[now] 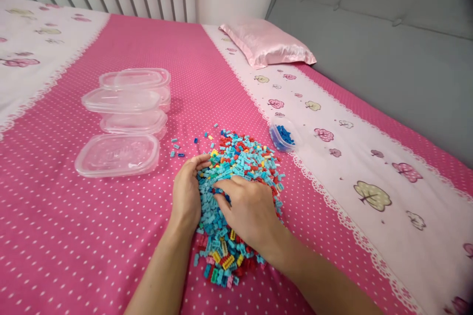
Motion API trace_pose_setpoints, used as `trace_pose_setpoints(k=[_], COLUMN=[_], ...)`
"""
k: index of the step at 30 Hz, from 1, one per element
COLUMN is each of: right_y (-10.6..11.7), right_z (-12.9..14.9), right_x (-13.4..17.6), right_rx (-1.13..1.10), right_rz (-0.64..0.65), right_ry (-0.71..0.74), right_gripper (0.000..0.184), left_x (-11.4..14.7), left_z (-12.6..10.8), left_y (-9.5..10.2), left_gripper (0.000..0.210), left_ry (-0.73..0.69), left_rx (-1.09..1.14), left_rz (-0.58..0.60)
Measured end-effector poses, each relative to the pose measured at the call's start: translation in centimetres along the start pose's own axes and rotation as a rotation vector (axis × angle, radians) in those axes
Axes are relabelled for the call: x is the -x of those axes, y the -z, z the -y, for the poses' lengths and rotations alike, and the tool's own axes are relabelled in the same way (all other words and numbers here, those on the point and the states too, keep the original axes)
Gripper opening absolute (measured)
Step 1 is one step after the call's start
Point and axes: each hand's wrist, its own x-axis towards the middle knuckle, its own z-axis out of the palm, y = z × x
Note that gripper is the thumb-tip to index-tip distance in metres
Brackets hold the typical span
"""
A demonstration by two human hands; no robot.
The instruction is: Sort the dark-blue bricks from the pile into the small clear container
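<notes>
A heap of small toy building bricks [244,157], mostly light blue with red, yellow, green and dark blue among them, lies on the bed. My left hand [187,189] is cupped against the heap's left side, fingers extended and slightly curved; its palm is partly hidden. Over the middle of the pile, my right hand [251,209] reaches down with thumb and index finger drawn close together. Dark blue bricks [227,199] show between and beside those fingers. Just beyond the heap at right, a small clear tub [277,140] holds dark blue bricks.
Several clear plastic containers [118,155] stand in a row on the left. A few loose bricks [176,146] lie between them and the heap. A pink pillow [269,44] rests at the back by the grey panel [369,54]. Pink dotted bedding [55,236] spreads underneath.
</notes>
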Motion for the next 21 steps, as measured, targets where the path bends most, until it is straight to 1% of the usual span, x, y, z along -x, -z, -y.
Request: trace_pose_setpoints(k=[5,8,12,17,21], right_y=[0.5,0.7,0.7,0.6,0.6], right_z=[-0.2,-0.3,-0.4,-1.1,-2.0], right_x=[0.1,0.2,0.1,-0.3,-1.0], right_rx=[0.075,0.112,0.112,0.036,-0.152], right_rz=[0.001,0.000,-0.011,-0.075,-0.092], right_ry=[-0.046,-0.042,-0.033,-0.047,-0.102], right_gripper=[0.017,0.017,0.018,0.014,0.012], left_x=[0.2,0.4,0.6,0.8,0.7], left_z=[-0.4,-0.7,-0.8,-0.8,-0.6], left_y=[-0.4,-0.6,-0.8,-0.8,-0.7], left_gripper=[0.030,0.029,0.028,0.027,0.027], left_ry=[0.001,-0.002,-0.021,-0.009,-0.004], left_rx=[0.079,0.140,0.167,0.127,0.099], left_rz=[0.048,0.076,0.105,0.138,0.145])
